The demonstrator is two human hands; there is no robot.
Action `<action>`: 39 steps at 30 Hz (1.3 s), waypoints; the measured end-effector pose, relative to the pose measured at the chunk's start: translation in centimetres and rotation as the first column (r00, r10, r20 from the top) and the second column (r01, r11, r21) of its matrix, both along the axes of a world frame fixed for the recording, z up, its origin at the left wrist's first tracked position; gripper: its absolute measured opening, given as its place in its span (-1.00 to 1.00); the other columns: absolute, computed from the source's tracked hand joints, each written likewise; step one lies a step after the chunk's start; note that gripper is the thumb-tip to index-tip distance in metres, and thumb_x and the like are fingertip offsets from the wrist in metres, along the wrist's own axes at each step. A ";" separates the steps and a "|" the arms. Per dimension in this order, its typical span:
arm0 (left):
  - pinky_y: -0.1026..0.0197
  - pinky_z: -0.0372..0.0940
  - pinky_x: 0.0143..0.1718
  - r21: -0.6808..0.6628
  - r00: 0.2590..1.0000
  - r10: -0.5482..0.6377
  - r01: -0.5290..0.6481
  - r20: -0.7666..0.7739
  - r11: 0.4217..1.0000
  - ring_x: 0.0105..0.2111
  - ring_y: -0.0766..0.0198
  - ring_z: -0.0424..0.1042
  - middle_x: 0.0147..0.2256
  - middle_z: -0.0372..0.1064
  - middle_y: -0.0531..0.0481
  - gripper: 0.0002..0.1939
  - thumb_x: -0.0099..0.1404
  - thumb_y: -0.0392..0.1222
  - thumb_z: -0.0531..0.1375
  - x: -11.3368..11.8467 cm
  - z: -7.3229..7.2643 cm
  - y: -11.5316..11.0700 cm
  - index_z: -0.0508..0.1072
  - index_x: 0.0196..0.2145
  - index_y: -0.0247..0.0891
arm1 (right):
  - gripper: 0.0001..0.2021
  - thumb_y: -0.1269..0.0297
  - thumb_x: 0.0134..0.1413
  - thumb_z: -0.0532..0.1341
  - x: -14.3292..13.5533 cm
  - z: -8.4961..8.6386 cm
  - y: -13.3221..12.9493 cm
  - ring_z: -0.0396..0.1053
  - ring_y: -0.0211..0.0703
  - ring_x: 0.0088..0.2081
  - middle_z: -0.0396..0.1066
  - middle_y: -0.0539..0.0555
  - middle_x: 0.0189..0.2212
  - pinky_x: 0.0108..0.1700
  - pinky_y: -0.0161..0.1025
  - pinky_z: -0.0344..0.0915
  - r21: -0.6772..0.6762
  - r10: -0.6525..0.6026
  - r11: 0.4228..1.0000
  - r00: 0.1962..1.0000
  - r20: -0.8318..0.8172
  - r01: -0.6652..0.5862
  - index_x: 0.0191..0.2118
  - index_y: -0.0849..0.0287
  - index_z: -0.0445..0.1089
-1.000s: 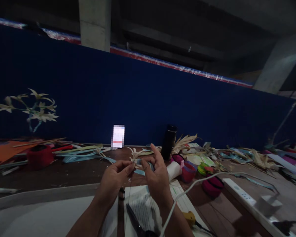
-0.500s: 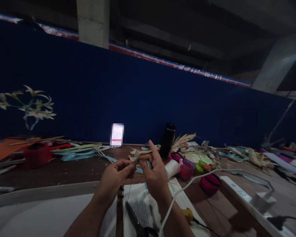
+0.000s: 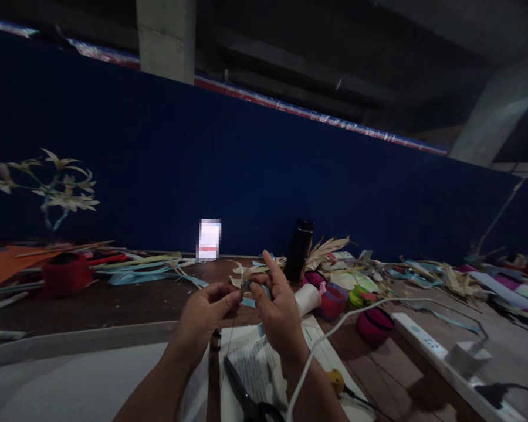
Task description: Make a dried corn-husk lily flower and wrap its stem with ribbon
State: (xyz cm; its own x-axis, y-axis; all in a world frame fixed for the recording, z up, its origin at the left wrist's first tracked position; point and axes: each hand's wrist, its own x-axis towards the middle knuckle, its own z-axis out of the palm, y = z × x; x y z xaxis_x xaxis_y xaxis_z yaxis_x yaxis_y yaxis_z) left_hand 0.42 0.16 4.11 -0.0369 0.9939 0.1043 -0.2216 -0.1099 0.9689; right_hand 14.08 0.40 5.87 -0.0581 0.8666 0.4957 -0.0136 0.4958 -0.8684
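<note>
My left hand [image 3: 202, 316] is closed in a pinch, its fingertips meeting those of my right hand. A thin dark thread [image 3: 231, 334] hangs down from the left fingertips over the papers. Thumb and bent fingers of my right hand [image 3: 276, 305] close on the bottom of a pale dried-husk flower [image 3: 242, 273], while the index finger points up. The flower's petals spread out beyond the fingertips; its base is mostly hidden. Bluish strip [image 3: 249, 302] shows just below and behind the fingers. Black-handled scissors [image 3: 242, 390] lie on printed paper [image 3: 250, 343] beneath my hands.
A black bottle [image 3: 300, 249] and white roll [image 3: 308, 300] stand beyond my right hand. A white cable [image 3: 347, 316] crosses over my right forearm toward a power strip [image 3: 422, 340]. A lit, pixelated screen [image 3: 209, 240] leans on the blue partition. Red ribbon roll [image 3: 67, 274] is left.
The hands stay nearly in place, fingertips still together. My right thumb and fingers have shifted slightly around the flower's base, and the index finger tilts a little left.
</note>
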 end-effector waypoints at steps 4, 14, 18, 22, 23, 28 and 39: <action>0.31 0.26 -0.44 -0.023 0.998 0.035 -0.034 0.053 0.999 -0.52 0.36 0.35 -0.51 0.42 0.06 -0.63 -0.09 -0.08 0.35 0.2 0.5 -0.2 0.48 -0.31 -0.28 | -0.43 0.38 0.10 0.12 0.1 -0.1 0.1 0.34 -0.23 -0.21 0.39 -0.02 -0.29 -0.03 -0.17 0.21 0.004 0.004 1.000 1.000 0.011 -0.004 0.21 0.04 -0.03; 0.24 0.26 -0.32 0.101 0.965 0.169 -0.152 -0.202 0.983 -0.37 0.19 0.44 -0.39 0.53 -0.03 -0.70 -0.03 -0.04 0.28 0.2 0.6 -0.5 0.56 -0.33 -0.24 | -0.44 0.36 0.07 0.15 0.1 -0.5 0.3 0.37 -0.19 -0.21 0.42 0.01 -0.29 -0.02 -0.13 0.24 0.015 -0.012 1.000 1.000 0.015 0.012 0.20 0.08 0.01; 0.24 0.25 -0.30 0.149 0.927 0.230 -0.192 -0.298 0.970 -0.33 0.17 0.45 -0.37 0.54 -0.01 -0.72 0.00 -0.03 0.27 0.1 0.7 -0.6 0.56 -0.34 -0.21 | -0.45 0.34 0.08 0.14 0.0 -0.6 0.3 0.37 -0.16 -0.17 0.42 0.05 -0.24 -0.04 -0.14 0.29 0.033 -0.051 0.998 0.998 0.044 0.050 0.20 0.10 0.02; 0.23 0.24 -0.37 0.093 0.928 0.204 -0.184 -0.312 0.979 -0.38 0.16 0.44 -0.42 0.52 -0.03 -0.69 -0.01 -0.01 0.26 0.1 0.7 -0.5 0.56 -0.34 -0.25 | -0.50 0.36 0.09 0.13 -0.1 -0.4 0.1 0.36 -0.15 -0.15 0.41 0.08 -0.16 -0.05 -0.15 0.30 0.096 -0.111 0.990 0.987 0.115 0.100 0.16 0.10 0.09; 0.23 0.23 -0.38 0.083 0.932 0.193 -0.176 -0.306 0.981 -0.39 0.16 0.43 -0.42 0.52 -0.04 -0.68 -0.01 0.00 0.27 0.1 0.6 -0.5 0.55 -0.34 -0.26 | -0.51 0.37 0.08 0.13 -0.1 -0.4 0.0 0.36 -0.15 -0.13 0.41 0.08 -0.14 -0.03 -0.15 0.28 0.117 -0.130 0.987 0.982 0.135 0.114 0.15 0.09 0.11; 0.25 0.22 -0.37 0.056 0.961 0.162 -0.153 -0.225 0.987 -0.40 0.20 0.41 -0.43 0.49 -0.04 -0.71 -0.04 -0.03 0.29 0.1 0.1 -0.1 0.54 -0.38 -0.28 | -0.53 0.38 0.08 0.13 0.1 -0.3 0.0 0.34 -0.13 -0.09 0.37 0.09 -0.05 0.01 -0.13 0.24 0.153 -0.177 0.977 0.964 0.198 0.148 0.13 0.07 0.14; 0.29 0.22 -0.42 0.013 0.994 0.107 -0.107 -0.006 0.994 -0.47 0.29 0.37 -0.50 0.44 0.00 -0.69 -0.06 -0.03 0.32 0.2 0.0 0.1 0.51 -0.40 -0.31 | -0.56 0.32 0.09 0.14 0.1 -0.7 0.4 0.37 -0.15 -0.18 0.42 0.06 -0.21 -0.06 -0.15 0.28 0.050 -0.108 0.993 0.990 0.087 0.104 0.11 0.10 0.16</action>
